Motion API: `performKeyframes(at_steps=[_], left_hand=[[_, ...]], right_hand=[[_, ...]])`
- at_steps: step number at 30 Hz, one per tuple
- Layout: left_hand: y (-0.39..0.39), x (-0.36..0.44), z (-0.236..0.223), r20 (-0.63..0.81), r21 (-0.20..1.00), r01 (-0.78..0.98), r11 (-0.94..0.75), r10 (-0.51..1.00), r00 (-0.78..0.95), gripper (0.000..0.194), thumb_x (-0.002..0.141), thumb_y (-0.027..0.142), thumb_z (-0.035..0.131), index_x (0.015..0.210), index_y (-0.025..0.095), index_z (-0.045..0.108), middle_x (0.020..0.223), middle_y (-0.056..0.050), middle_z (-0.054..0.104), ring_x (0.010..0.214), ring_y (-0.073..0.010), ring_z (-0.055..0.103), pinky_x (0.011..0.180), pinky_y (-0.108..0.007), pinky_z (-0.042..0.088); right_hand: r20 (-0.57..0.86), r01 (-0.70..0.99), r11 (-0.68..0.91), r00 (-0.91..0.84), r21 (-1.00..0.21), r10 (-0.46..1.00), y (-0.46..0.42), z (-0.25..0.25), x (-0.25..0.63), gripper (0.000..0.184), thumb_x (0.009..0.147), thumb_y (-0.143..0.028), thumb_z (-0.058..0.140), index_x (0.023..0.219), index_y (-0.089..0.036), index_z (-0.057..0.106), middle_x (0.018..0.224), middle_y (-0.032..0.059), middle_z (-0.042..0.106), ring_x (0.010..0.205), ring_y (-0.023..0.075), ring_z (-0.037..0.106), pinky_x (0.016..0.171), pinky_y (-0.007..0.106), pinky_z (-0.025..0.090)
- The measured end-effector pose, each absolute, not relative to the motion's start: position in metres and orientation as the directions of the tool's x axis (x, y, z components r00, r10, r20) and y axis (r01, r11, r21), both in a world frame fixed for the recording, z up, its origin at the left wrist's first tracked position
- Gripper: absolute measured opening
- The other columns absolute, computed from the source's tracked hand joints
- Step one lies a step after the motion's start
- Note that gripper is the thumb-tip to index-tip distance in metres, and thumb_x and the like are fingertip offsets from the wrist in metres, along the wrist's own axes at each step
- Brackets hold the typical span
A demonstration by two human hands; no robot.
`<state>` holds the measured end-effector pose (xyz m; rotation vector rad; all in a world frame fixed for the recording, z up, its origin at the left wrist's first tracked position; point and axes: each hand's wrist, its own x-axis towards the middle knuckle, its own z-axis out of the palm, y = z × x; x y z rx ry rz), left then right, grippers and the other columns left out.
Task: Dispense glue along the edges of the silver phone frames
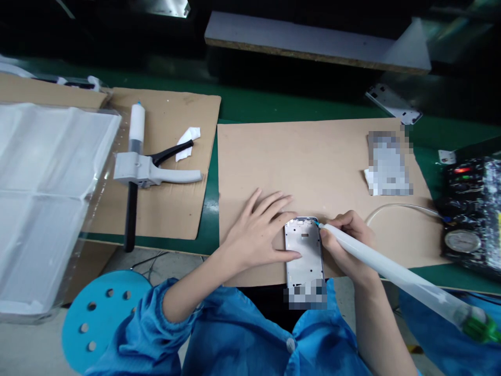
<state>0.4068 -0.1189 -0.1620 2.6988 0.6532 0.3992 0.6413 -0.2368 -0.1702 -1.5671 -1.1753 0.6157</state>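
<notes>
A silver phone frame (pixel 306 248) lies near the front edge of the cardboard sheet (pixel 282 156), its lower part blurred out. My left hand (pixel 260 235) rests beside it with fingers spread, the thumb and index finger reaching over the frame's left side. In my right hand (pixel 348 240), closed round its front end, is a long white dispensing syringe (pixel 387 271). The blue needle tip of the syringe is at the upper right corner of the frame. A green fitting (pixel 479 325) sits on the syringe's back end.
To the left, a grey dispensing gun (pixel 143 169) and white tissue (pixel 188 143) lie on another cardboard piece. A partly blurred plate (pixel 389 167) lies at right, near a controller box (pixel 469 209) with a hose (pixel 391 206). A blue stool (pixel 102 318) stands lower left.
</notes>
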Motion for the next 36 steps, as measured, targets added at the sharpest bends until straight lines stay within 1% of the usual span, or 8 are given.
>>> performKeyframes(at_steps=[5, 12, 20, 26, 36], left_hand=[[-0.1195, 0.4069, -0.1617, 0.192, 0.376, 0.391, -0.840, 0.483, 0.854, 0.084, 0.100, 0.084, 0.071, 0.157, 0.023, 0.064, 0.182, -0.010, 0.047, 0.174, -0.0319, 0.035, 0.149, -0.059, 0.003], [-0.1192, 0.4072, -0.1626, 0.211, 0.372, 0.380, -0.847, 0.476, 0.854, 0.086, 0.100, 0.083, 0.073, 0.157, 0.021, 0.064, 0.181, -0.011, 0.048, 0.173, -0.0326, 0.036, 0.148, -0.060, 0.004], [-0.1198, 0.4071, -0.1617, 0.205, 0.364, 0.386, -0.848, 0.477, 0.855, 0.083, 0.101, 0.082, 0.072, 0.157, 0.021, 0.065, 0.181, -0.011, 0.047, 0.173, -0.0320, 0.036, 0.148, -0.060, 0.004], [-0.1193, 0.4069, -0.1636, 0.207, 0.362, 0.383, -0.850, 0.474, 0.856, 0.085, 0.101, 0.083, 0.071, 0.157, 0.020, 0.065, 0.181, -0.011, 0.048, 0.173, -0.0316, 0.035, 0.148, -0.060, 0.004], [-0.1197, 0.4068, -0.1618, 0.198, 0.365, 0.390, -0.845, 0.480, 0.855, 0.084, 0.101, 0.083, 0.071, 0.158, 0.022, 0.065, 0.182, -0.010, 0.046, 0.174, -0.0315, 0.035, 0.149, -0.058, 0.002]], right_hand=[[0.194, 0.393, 0.037, 0.369, -0.919, 0.909, -0.2365, -0.1692, 0.6421, 0.020, 0.093, -0.023, 0.080, 0.092, -0.025, 0.060, 0.072, -0.0047, 0.060, 0.058, 0.0128, 0.050, 0.054, 0.025, 0.040], [0.217, 0.400, 0.065, 0.345, -0.914, 0.913, -0.2367, -0.1702, 0.6428, 0.019, 0.094, -0.023, 0.080, 0.091, -0.025, 0.061, 0.073, -0.0048, 0.062, 0.059, 0.0120, 0.053, 0.054, 0.024, 0.041], [0.195, 0.378, 0.050, 0.356, -0.924, 0.914, -0.2380, -0.1732, 0.6427, 0.020, 0.098, -0.026, 0.082, 0.094, -0.025, 0.062, 0.076, -0.0029, 0.066, 0.060, 0.0135, 0.054, 0.055, 0.025, 0.043], [0.207, 0.401, 0.048, 0.364, -0.915, 0.908, -0.2374, -0.1706, 0.6416, 0.020, 0.098, -0.027, 0.084, 0.093, -0.024, 0.064, 0.076, -0.0013, 0.067, 0.060, 0.0140, 0.056, 0.053, 0.025, 0.045], [0.191, 0.393, 0.042, 0.349, -0.919, 0.917, -0.2384, -0.1698, 0.6427, 0.020, 0.098, -0.027, 0.084, 0.093, -0.024, 0.065, 0.076, -0.0016, 0.067, 0.059, 0.0139, 0.055, 0.053, 0.025, 0.044]])
